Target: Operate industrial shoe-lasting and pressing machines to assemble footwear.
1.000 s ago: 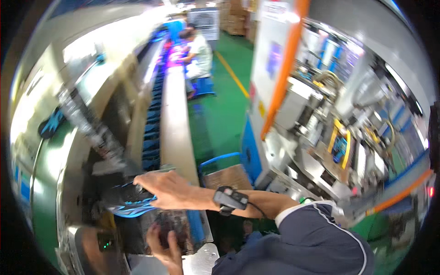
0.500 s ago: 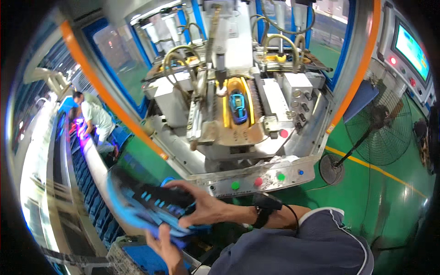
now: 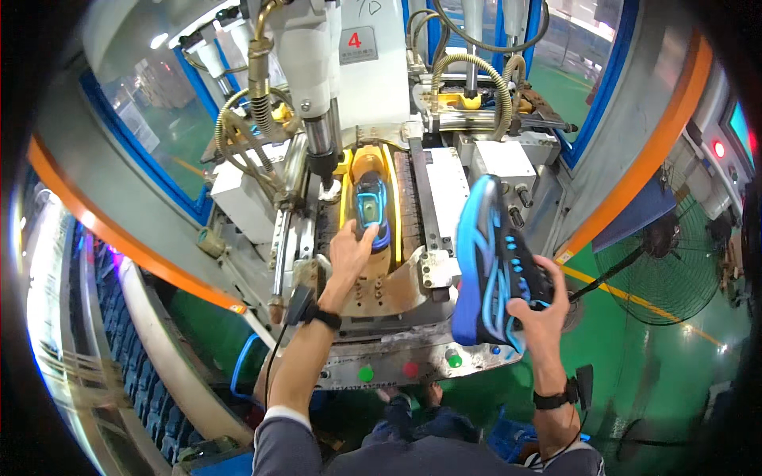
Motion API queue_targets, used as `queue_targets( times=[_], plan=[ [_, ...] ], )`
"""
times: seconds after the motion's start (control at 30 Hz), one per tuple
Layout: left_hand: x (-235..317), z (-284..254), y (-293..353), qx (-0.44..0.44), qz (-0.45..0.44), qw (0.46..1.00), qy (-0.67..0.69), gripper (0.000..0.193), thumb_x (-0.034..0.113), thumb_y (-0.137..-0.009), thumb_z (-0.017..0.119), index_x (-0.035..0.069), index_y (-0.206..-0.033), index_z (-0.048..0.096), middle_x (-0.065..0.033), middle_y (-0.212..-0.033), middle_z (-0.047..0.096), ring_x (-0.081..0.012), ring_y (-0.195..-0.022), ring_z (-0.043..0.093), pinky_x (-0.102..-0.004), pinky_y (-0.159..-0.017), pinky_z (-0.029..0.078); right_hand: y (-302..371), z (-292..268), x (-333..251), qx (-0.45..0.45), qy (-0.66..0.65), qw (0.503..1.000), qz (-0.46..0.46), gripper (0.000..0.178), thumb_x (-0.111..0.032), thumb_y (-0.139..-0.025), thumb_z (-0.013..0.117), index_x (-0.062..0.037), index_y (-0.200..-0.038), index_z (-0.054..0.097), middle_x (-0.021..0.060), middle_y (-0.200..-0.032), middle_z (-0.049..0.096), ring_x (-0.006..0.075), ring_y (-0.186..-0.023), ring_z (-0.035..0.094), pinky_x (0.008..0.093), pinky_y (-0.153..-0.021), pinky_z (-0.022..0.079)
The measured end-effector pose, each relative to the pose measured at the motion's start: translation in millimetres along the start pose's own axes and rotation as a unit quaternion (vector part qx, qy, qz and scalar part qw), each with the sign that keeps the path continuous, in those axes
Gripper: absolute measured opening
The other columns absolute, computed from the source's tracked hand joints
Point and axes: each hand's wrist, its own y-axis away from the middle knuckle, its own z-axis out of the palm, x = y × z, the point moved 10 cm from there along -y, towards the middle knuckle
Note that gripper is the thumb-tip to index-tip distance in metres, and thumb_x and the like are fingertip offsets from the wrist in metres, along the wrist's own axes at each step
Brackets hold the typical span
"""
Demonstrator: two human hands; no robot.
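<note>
reaching into the press with my left hand (image 3: 352,247), i have the fingertips on the blue shoe (image 3: 371,208) that sits sole-up in the yellow-edged cradle (image 3: 349,170) of the machine. the fingers are narrow and stretched forward, touching the heel end; i cannot tell if they really pinch it or only rest on it. my right hand (image 3: 540,305) is closed around a second blue and black shoe (image 3: 488,262), holding it near the opening, toe pointing up, well apart from the cradle and to its right.

i think the main risk is the grey piston (image 3: 321,151) that stands just above and beside the seated shoe (very near to my left fingers). if the machine cycles while the hand is inside, the fingers could be caught. the green and red buttons (image 3: 387,371) are on the front panel below my forearm, so a sleeve or an elbow may press one by accident. also the held shoe hangs by a one-hand grip, it may slip or knock the metal block (image 3: 438,268) beside it.
</note>
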Motion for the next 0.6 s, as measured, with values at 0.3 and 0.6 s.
queue_targets(
  times=[0.3, 0.6],
  plan=[
    [-55, 45, -73, 0.083, -0.065, 0.991, -0.082, 0.043, 0.028, -0.071, 0.073, -0.003, -0.098, 0.067, -0.0243, -0.089, 0.070, -0.0403, -0.084, 0.069, -0.0460, -0.078, 0.053, -48, -7, -1, 0.100, 0.114, 0.988, -0.040, 0.062, -0.005, -0.064, 0.071, 0.0020, -0.124, 0.054, 0.0091, -0.107, 0.063, 0.0153, -0.092, 0.060, 0.0287, -0.086, 0.049],
    [-60, -69, 104, 0.015, -0.334, 0.828, 0.450, 0.024, 0.008, -0.083, 0.069, -0.003, -0.104, 0.067, -0.0057, -0.095, 0.068, -0.0158, -0.088, 0.063, -0.0297, -0.074, 0.050, -221, 199, 40, -0.159, 0.379, 0.911, 0.033, 0.067, -0.032, -0.062, 0.081, 0.0074, -0.112, 0.060, 0.0213, -0.098, 0.066, 0.0282, -0.094, 0.064, 0.0385, -0.082, 0.052]
  ],
)
